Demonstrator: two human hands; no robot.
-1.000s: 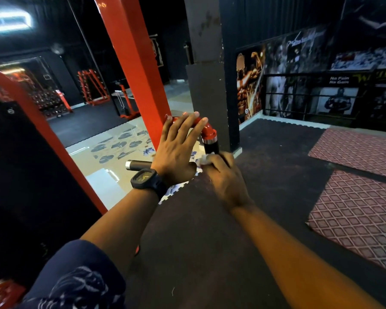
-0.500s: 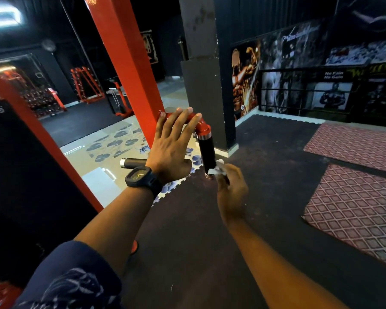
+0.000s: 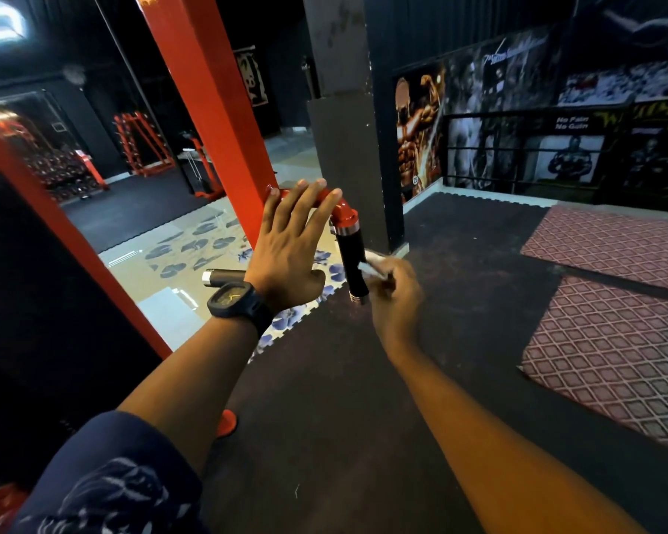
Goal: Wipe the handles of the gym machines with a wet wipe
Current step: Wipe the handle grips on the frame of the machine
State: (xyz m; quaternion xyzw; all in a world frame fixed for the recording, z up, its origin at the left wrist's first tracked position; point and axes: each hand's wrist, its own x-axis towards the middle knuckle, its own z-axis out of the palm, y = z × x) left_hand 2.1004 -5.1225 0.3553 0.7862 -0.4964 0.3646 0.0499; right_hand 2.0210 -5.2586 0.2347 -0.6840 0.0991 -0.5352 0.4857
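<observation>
Head: wipe (image 3: 371, 260) touching handle (image 3: 349, 253) edge

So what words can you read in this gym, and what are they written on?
"No Pain No Gain": white letters on the black sign on the right wall.
Yellow lettering right of that sign: blurred and cut off, unreadable.
White script atop the wall mural: too blurred to read.
Round badge on the bodybuilder poster: too small.
Hanging banner on the far wall: too dark.
</observation>
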